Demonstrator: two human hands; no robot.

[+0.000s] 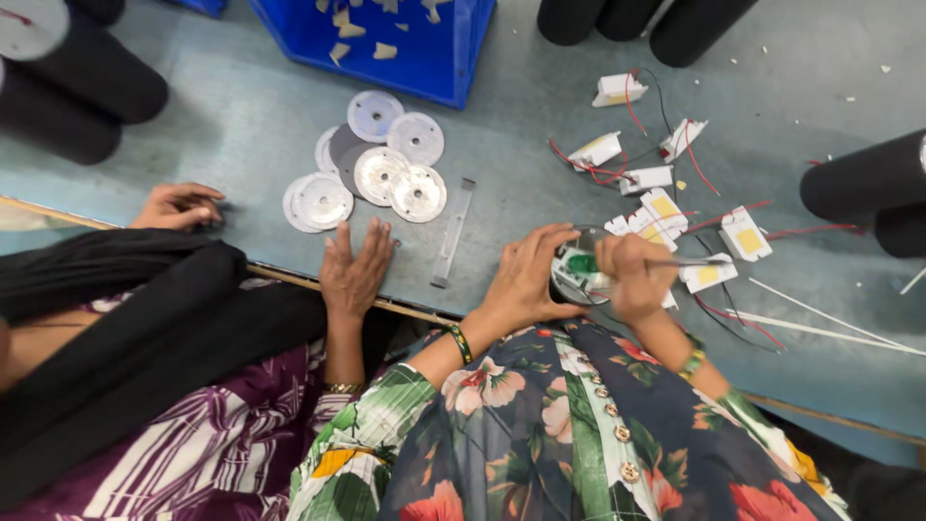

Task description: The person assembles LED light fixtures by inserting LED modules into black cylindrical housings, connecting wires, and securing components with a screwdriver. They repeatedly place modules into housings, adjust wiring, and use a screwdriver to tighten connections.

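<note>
Here both hands grip: left [526,280] the round disc [576,268], right [637,275] a screwdriver [690,261] lying left-right.

Single view, head-worn camera. Position: above the wearer's chest, looking almost straight down, tilted slightly forward over the table [241,145]. Range: close; the wearer's floral sleeves and lap fill the lower middle of the frame, with the left hand [526,280] and right hand [637,275] just below centre. Facing: away from the wearer's body, so the table's near edge runs across the frame, slanting from the left down to the lower right. Far limit: blue crate [386,43] and black cylinders cut off by the top edge. Left side: a neighbouring person's hands and lap enter the frame. No second view; no shared area to record.
</note>
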